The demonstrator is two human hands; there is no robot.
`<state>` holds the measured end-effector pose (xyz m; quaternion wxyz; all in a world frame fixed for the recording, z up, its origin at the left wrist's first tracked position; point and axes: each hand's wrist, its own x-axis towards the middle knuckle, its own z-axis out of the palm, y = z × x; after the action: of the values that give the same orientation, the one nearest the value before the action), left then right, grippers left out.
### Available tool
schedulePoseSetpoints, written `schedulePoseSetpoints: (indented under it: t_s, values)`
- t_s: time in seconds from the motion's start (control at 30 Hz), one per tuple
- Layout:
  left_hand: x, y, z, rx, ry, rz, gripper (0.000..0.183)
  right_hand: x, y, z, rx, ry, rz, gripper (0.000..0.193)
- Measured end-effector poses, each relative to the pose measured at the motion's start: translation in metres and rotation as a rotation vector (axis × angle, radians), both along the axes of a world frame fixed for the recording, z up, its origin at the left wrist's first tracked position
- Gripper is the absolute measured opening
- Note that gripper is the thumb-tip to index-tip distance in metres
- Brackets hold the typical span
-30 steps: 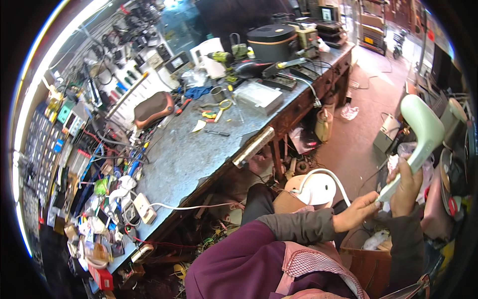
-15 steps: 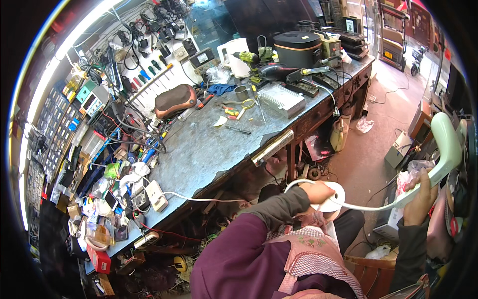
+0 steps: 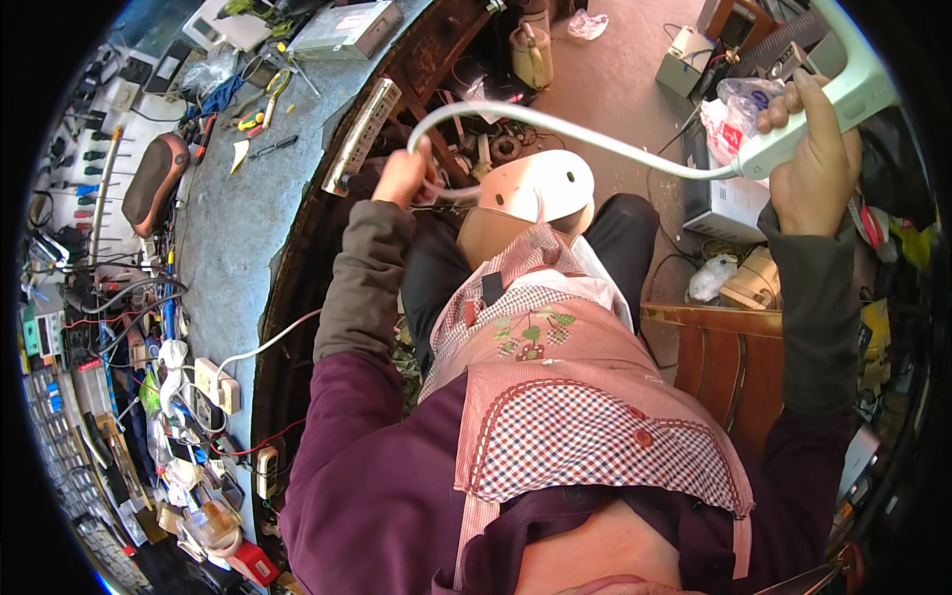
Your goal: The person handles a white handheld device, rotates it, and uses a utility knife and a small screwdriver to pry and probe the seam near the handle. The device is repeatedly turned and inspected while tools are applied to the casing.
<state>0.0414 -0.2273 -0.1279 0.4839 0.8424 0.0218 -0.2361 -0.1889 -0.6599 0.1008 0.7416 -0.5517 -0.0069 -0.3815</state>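
On the right, my right hand (image 3: 815, 164) is closed around the pale green, curved handle (image 3: 865, 94) of a device whose far end runs out of the picture. From that handle a thick white cord (image 3: 585, 132) arches left across the space over my lap. My left hand (image 3: 402, 177) is closed on the cord near the bench edge, its fingers partly hidden. Between the hands, a white rounded base (image 3: 545, 186) with dark holes rests over my knees. The cord's lower stretch passes in front of this base.
A blue-topped workbench (image 3: 223, 248) on the left carries hand tools, a brown massage pillow (image 3: 157, 183), a metal box (image 3: 342, 32) and a white power strip (image 3: 216, 385). Boxes and plastic bags (image 3: 729, 119) lie on the floor at right. A wooden stool (image 3: 719, 362) stands beside me.
My view has tilted down and turned. My left hand has left the white base and moved left along the cord, which now arches wider. My right hand still holds the pale green handle.
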Motion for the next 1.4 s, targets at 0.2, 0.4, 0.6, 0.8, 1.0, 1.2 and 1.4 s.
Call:
schedulePoseSetpoints:
  t_s: [0.2, 0.4, 0.6, 0.8, 1.0, 1.2, 1.4]
  values:
    - [-0.023, -0.045, 0.162, -0.704, -0.263, 0.284, 0.064, 0.005, 0.012, -0.003, -0.026, 0.047, 0.036, 0.014]
    - [-0.084, -0.109, 0.257, -0.939, -0.423, -0.184, 0.045, 0.004, 0.015, -0.005, -0.01, 0.061, 0.021, 0.011]
    - [-0.097, -0.152, 0.239, -0.649, -0.759, -0.617, 0.01, 0.004, 0.021, -0.003, -0.129, 0.14, -0.091, 0.009]
    - [-0.079, -0.161, 0.22, -0.571, -0.888, -0.579, 0.008, 0.008, 0.022, 0.001, -0.002, 0.169, -0.095, 0.005]
    - [-0.078, -0.12, 0.217, -0.664, -0.514, -0.549, 0.011, 0.005, 0.017, 0.007, 0.034, 0.108, -0.049, 0.009]
    - [-0.095, -0.07, 0.235, -0.686, -0.424, -0.521, 0.012, 0.002, 0.015, 0.009, 0.112, 0.1, -0.039, 0.01]
    - [-0.106, -0.046, 0.241, -0.64, -0.476, -0.567, 0.016, 0.002, 0.018, 0.013, 0.116, 0.086, -0.048, 0.011]
